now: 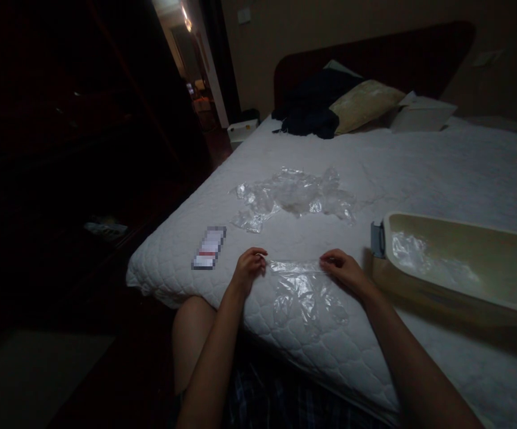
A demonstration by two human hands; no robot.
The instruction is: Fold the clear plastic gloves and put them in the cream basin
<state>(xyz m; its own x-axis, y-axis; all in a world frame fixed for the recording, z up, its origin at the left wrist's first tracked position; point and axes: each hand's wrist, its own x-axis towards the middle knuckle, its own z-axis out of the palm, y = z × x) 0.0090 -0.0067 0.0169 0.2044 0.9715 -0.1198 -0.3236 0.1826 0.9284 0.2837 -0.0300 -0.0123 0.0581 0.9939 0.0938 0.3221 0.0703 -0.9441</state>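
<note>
A clear plastic glove (305, 295) lies flat on the white quilted mattress (419, 173) near its front edge, fingers pointing toward me. My left hand (248, 268) pinches the left end of the glove's cuff. My right hand (344, 268) pinches the cuff's right end. Both hands are closed on the plastic and stretch the cuff between them. Farther back on the mattress sits a loose pile of more clear plastic gloves (294, 196).
A beige tub (459, 250) with clear plastic inside lies at the right. A small flat packet (209, 247) rests left of my left hand. Pillows (363, 104) and dark clothing (309, 107) are at the headboard. Dark floor and a doorway are to the left.
</note>
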